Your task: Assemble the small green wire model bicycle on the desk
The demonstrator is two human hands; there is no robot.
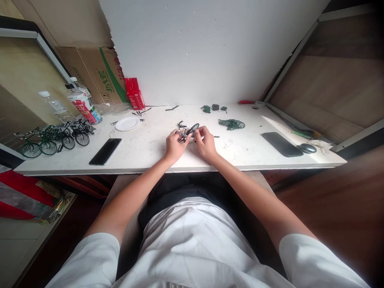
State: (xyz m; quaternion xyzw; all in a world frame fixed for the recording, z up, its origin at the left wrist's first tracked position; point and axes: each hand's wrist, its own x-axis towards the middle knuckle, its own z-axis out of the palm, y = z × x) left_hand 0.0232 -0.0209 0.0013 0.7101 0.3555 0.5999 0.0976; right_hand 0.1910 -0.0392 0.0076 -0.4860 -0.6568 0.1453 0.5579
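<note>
At the centre of the frame, model bicycle [192, 130]: you had it between your two hands over the white table [144, 156], its dark wheel [195, 127] tilted up and the rest partly hidden by your fingers.
Left hand [175, 146]: your thumb and fingers were closed on the bicycle's body.
Right hand [205, 143]: your fingertips were drawn narrow at the wheel's edge; whether they gripped it could not be told.
Loose parts: a black piece [181, 125] lay just above your left hand, and a tangled green bundle [231, 124] lay right of centre.
Bicycle row [48, 146]: several small bicycles stood upright, close together, at the left of the frame, near a labelled bottle [85, 106].
Paper plate [127, 124]: it lay left of centre, above a black phone [105, 151].
Mouse [308, 148]: it sat at the right, just beside a dark flat slab [282, 144].
</note>
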